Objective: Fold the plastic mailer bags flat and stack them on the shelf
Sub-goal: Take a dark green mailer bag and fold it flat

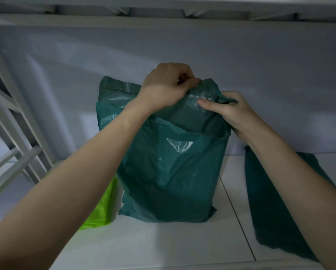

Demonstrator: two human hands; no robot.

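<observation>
Bare forearms reach in; left hand [164, 88] and right hand [226, 110] both pinch crinkled dark-green plastic mailer bag [169, 172] top, on white shelf [163, 242].

A crumpled dark green mailer bag [169, 172] stands upright on the white shelf [163, 242], another [276, 215] lying flat beside it.

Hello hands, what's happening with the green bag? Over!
Left hand and right hand both pinching teal bag top. Bag on white shelf. Nothing blocking.

Teal mailer bags [169, 172]; lime bag [103, 207]; shelf [182, 244] seemingly white.
</observation>
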